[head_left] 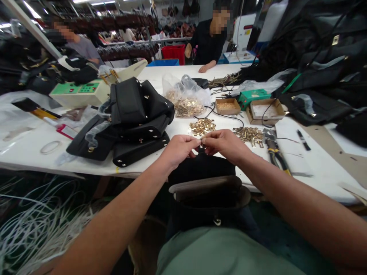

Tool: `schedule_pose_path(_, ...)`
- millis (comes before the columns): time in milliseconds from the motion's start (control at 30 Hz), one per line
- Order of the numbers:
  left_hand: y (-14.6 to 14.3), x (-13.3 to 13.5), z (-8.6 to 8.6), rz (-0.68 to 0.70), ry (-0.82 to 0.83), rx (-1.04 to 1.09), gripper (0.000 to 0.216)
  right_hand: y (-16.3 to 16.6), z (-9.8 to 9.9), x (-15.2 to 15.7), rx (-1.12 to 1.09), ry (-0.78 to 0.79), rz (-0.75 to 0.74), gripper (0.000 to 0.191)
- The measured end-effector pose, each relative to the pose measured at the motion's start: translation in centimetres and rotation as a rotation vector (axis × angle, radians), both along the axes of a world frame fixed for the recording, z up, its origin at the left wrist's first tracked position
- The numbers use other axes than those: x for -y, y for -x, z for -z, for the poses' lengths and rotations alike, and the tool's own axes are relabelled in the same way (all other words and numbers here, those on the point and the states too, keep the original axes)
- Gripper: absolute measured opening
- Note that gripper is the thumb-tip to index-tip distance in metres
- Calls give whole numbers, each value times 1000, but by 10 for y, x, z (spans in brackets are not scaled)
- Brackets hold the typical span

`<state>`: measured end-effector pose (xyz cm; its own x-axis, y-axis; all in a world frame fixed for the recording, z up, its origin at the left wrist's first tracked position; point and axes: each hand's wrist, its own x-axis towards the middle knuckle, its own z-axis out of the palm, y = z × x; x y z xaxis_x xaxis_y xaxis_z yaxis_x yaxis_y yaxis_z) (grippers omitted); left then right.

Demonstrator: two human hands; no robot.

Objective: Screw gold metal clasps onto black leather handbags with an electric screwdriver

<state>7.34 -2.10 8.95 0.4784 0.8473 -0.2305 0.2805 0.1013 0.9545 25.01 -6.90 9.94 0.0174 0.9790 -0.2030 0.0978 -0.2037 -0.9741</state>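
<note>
A black handbag (202, 168) rests on my lap against the table edge, its flap raised and its grey-edged mouth open toward me. My left hand (183, 149) pinches the narrow tab at the far end of the flap. Against its fingertips, my right hand (222, 143) is closed on the same tab. Any small fitting between the fingers is too hidden to make out. A metal clasp piece (217, 221) shows on the bag's front. Just beyond my hands lies a pile of gold metal fittings (203, 126), with a second pile of fittings (249, 135) to the right.
Black bags (137, 114) are stacked at left, near a machine with a green panel (80, 89). Pliers (275, 152), a marker (303, 140) and small cardboard boxes (228, 106) lie at right. Behind a bag of fittings (187, 101), a co-worker (210, 44) leans on the table.
</note>
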Motion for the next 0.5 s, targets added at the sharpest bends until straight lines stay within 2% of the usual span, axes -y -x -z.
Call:
schedule_pose_path(67,-3,4,13,27,-27,-52,25,1,15,8,-1,41,12,15)
schedule_pose_path(133,-5,10,31,50,-53,-84,26,2,37,18,-24,74,28,20)
schedule_pose_path(267,-3,23,57,74,-161,-117,26,1,73,37,-78,3,92,30)
schedule_pose_path(367,0,32,60,52,-268,-151,23,-1,79,43,-124,-24,127,31)
schedule_pose_path(500,-3,40,60,-56,-269,-86,20,-4,77,41,-171,-23,108,29)
